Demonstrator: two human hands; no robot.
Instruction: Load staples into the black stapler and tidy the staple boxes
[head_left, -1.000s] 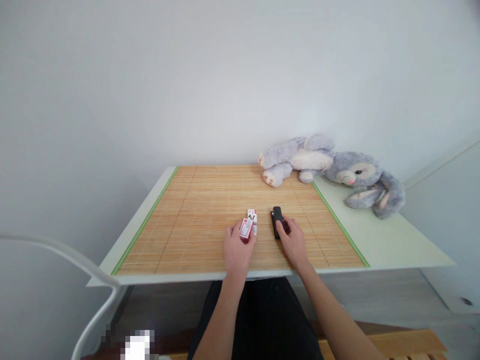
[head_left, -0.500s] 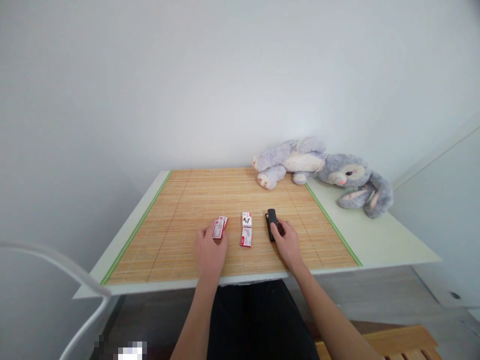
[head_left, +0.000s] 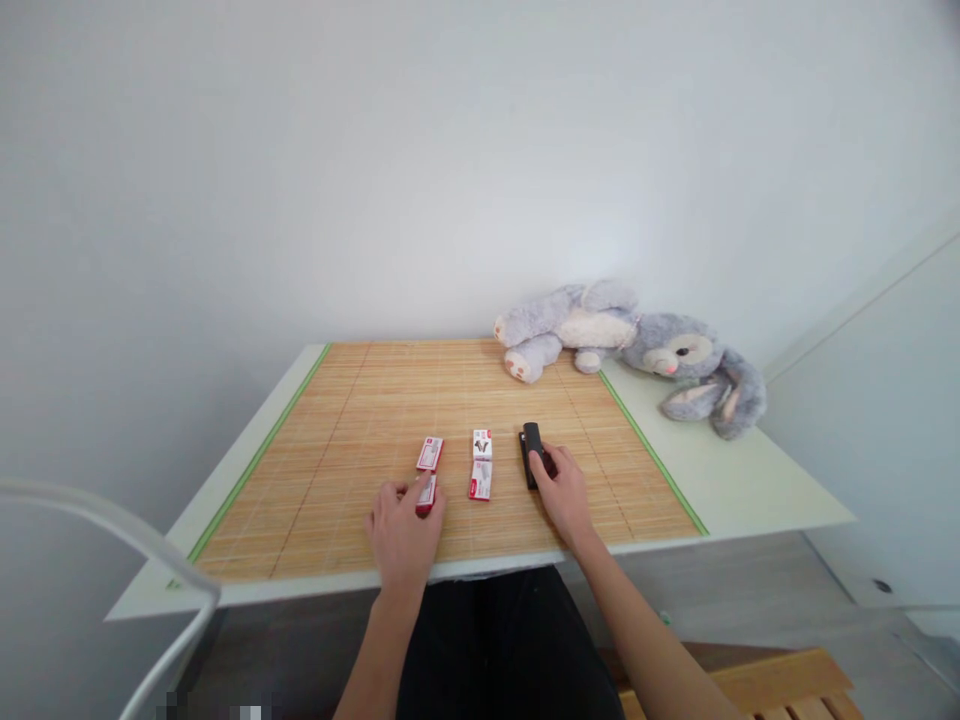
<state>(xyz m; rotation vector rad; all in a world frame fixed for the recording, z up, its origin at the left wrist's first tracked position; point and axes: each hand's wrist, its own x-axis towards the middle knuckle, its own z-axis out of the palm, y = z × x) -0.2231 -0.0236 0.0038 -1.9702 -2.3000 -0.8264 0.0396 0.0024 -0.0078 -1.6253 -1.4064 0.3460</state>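
Fingers clamped: left hand [head_left: 405, 532] on a red-white box [head_left: 427, 495], right hand [head_left: 564, 497] on a black stapler [head_left: 532, 440], toward the front edge of the bamboo mat [head_left: 382, 395]. White table [head_left: 750, 485], pale wall [head_left: 390, 150]. 1 farther box [head_left: 430, 454], overlapped earlier, now lies end to end with the held box.
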